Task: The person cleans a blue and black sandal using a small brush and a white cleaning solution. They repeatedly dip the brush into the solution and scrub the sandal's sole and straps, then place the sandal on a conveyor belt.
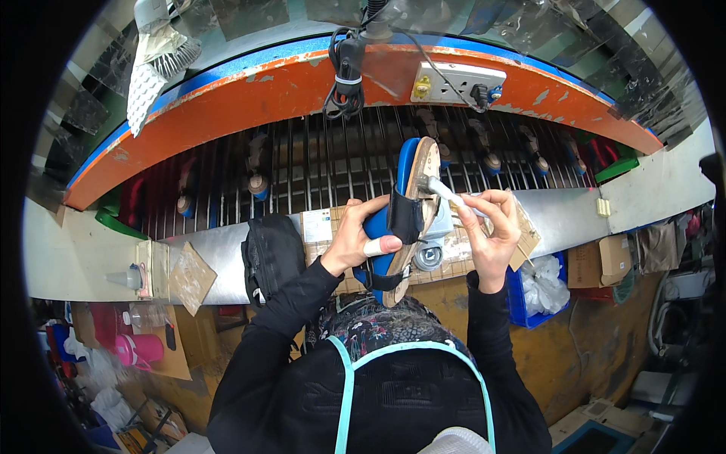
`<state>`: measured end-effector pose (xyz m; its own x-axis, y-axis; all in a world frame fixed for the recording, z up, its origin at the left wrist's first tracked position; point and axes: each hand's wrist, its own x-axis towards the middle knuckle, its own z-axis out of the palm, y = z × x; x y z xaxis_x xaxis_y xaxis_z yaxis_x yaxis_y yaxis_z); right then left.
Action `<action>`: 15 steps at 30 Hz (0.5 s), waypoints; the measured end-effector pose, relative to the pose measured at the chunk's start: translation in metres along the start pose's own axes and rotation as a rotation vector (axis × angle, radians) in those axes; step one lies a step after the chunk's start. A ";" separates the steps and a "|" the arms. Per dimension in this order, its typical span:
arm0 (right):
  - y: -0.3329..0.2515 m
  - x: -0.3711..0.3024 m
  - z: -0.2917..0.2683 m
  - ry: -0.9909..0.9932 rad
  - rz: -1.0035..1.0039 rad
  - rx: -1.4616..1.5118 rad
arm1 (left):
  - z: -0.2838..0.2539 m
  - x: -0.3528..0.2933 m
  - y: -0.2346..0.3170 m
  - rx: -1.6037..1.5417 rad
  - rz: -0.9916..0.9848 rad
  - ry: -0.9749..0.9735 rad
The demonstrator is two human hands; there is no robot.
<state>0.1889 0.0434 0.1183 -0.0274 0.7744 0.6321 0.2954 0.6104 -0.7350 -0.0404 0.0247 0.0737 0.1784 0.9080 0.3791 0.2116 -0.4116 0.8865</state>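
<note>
My left hand (352, 240) is wrapped round a sandal (406, 221) with black straps, a tan sole and a blue form inside. White tape circles the thumb of that hand. The sandal is held up on its side over the bench, its sole edge turned to the right. Between the fingertips of my right hand (493, 231) is a white-handled brush (445, 191), whose bristle end touches the sole near the toe. Partly hidden behind the sandal stands a grey container (440, 227), with a round clear-topped thing (429, 257) just below it.
Beyond the bench (563, 216) runs a rack of metal rods (299, 163) carrying several sandals. A black bag (272, 257) lies left of my left hand. An orange beam (295, 91) bears a power strip (459, 83). Low on the right is a blue crate (516, 303).
</note>
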 end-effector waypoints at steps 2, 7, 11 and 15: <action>-0.001 -0.002 -0.001 -0.010 -0.004 -0.017 | 0.001 0.002 -0.001 -0.154 -0.040 -0.037; -0.003 0.001 -0.008 -0.058 -0.062 -0.081 | 0.003 0.003 0.001 -0.245 -0.059 -0.027; -0.002 0.006 -0.010 -0.078 -0.062 -0.048 | 0.002 0.000 0.004 -0.272 -0.089 -0.046; 0.000 0.005 -0.008 -0.069 -0.098 -0.071 | 0.001 -0.001 0.006 -0.314 -0.142 -0.084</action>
<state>0.1966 0.0459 0.1235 -0.1248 0.7226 0.6799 0.3551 0.6724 -0.6494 -0.0384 0.0212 0.0789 0.2496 0.9396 0.2341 -0.0639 -0.2253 0.9722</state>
